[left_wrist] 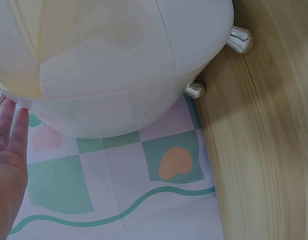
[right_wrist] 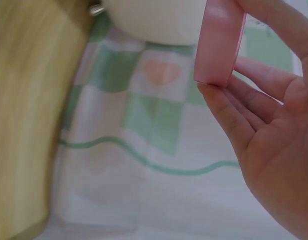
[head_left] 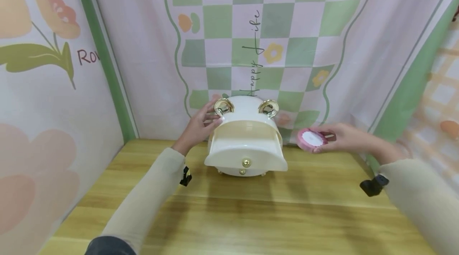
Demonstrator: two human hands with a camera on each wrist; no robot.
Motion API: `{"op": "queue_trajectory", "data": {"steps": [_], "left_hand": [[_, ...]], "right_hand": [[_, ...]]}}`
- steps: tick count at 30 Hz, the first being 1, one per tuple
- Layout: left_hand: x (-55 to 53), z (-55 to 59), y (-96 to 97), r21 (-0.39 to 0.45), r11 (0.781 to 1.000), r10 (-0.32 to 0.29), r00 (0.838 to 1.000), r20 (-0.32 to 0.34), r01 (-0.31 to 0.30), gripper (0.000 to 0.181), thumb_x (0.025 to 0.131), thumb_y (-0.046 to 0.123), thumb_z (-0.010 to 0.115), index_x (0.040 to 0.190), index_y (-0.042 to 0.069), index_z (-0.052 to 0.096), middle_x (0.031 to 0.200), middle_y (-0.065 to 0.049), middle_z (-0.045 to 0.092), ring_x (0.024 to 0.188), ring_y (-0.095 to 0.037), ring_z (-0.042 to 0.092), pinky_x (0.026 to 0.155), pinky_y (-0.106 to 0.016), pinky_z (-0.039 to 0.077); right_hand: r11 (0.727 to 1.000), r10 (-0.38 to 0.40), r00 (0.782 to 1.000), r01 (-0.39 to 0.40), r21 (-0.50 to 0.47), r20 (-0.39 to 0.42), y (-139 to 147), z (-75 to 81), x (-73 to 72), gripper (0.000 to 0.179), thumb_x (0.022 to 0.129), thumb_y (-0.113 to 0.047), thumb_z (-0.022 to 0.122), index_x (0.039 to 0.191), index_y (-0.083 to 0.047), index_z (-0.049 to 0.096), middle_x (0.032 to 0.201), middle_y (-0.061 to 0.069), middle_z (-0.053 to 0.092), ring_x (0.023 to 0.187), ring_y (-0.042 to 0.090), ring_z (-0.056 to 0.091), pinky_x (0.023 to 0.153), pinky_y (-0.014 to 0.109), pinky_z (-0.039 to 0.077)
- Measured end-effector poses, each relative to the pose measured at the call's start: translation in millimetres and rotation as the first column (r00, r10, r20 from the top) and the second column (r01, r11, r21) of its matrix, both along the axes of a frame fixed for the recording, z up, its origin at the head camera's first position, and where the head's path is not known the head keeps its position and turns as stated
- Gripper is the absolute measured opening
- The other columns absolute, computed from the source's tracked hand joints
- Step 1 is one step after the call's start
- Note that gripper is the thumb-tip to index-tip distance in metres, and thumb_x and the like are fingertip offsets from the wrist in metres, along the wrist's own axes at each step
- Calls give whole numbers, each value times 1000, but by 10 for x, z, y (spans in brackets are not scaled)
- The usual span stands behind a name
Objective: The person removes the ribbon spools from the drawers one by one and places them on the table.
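A white storage box (head_left: 245,107) with two gold rings on top stands at the back of the table. Its upper drawer (head_left: 227,156) is pulled out, and the visible part of the inside is bare. My left hand (head_left: 200,126) rests against the box's left upper side, by the left ring (head_left: 224,106), with its fingers extended. Right of the box, my right hand (head_left: 346,138) pinches a roll of pink ribbon (head_left: 301,140) between thumb and fingers, above the table. The right wrist view shows the ribbon roll (right_wrist: 220,45) edge-on, held at its rim.
The wooden table (head_left: 229,215) extends forward from the box. A checked cloth (head_left: 218,22) hangs right behind it, and printed cloth walls stand left and right. Small metallic feet (left_wrist: 241,40) hold the box up. Below the upper drawer sits a lower gold knob (head_left: 242,171).
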State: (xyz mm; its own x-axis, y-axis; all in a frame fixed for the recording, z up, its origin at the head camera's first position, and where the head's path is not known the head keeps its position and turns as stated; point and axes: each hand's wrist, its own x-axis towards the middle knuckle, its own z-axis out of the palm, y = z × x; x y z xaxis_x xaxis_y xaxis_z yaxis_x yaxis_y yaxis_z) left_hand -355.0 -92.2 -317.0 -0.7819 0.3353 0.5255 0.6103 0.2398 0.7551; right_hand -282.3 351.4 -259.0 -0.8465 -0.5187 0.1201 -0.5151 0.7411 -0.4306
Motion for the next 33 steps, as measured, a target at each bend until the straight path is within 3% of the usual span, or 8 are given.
{"op": "queue_trajectory", "data": {"steps": [3, 9, 14, 22, 28, 33], "left_hand": [[-1, 1, 4, -11, 1000, 10, 1000, -1, -10, 72, 99, 18, 66, 158, 36, 29, 142, -15, 53, 116, -24, 61, 100, -34, 52], [3, 8, 5, -12, 1000, 15, 1000, 2, -15, 71, 99, 17, 65, 158, 34, 29, 142, -15, 53, 116, -23, 62, 100, -32, 52], [13, 17, 1, -9, 1000, 16, 1000, 4, -16, 71, 99, 17, 65, 158, 34, 29, 142, -15, 52, 117, -24, 61, 100, -32, 52], [21, 16, 16, 6, 1000, -2, 1000, -6, 2, 72, 99, 15, 65, 159, 29, 28, 144, -18, 51, 118, -28, 61, 100, -36, 52], [11, 3, 14, 4, 1000, 1, 1000, -2, -1, 72, 99, 17, 65, 159, 32, 28, 143, -17, 51, 117, -25, 61, 100, -34, 51], [2, -15, 8, -2, 1000, 14, 1000, 2, -14, 72, 99, 18, 65, 159, 35, 28, 142, -16, 52, 117, -24, 61, 101, -34, 51]], "right_hand": [[999, -43, 999, 43, 8, 3, 85, -125, -5, 74, 84, -29, 84, 141, 6, 53, 123, 17, 65, 100, 25, 64, 73, 25, 55], [996, -84, 996, 84, -12, 37, 194, -366, -42, 78, 85, -31, 82, 143, 10, 47, 130, 27, 60, 108, 31, 63, 77, 27, 55], [994, -109, 993, 110, -19, 55, 218, -593, -55, 76, 87, -34, 80, 143, 7, 49, 127, 24, 62, 106, 31, 61, 77, 31, 54], [989, -145, 989, 145, 32, -3, 254, -957, -119, 79, 84, -40, 81, 141, 7, 52, 127, 28, 61, 106, 36, 64, 76, 36, 54], [988, -141, 989, 143, -52, 45, 280, -1206, -160, 74, 85, -33, 81, 138, 9, 53, 122, 25, 64, 103, 31, 63, 76, 29, 52], [984, -148, 988, 152, -90, 46, 280, -1420, -180, 72, 83, -31, 83, 135, 10, 56, 121, 24, 65, 107, 35, 62, 84, 37, 54]]}}
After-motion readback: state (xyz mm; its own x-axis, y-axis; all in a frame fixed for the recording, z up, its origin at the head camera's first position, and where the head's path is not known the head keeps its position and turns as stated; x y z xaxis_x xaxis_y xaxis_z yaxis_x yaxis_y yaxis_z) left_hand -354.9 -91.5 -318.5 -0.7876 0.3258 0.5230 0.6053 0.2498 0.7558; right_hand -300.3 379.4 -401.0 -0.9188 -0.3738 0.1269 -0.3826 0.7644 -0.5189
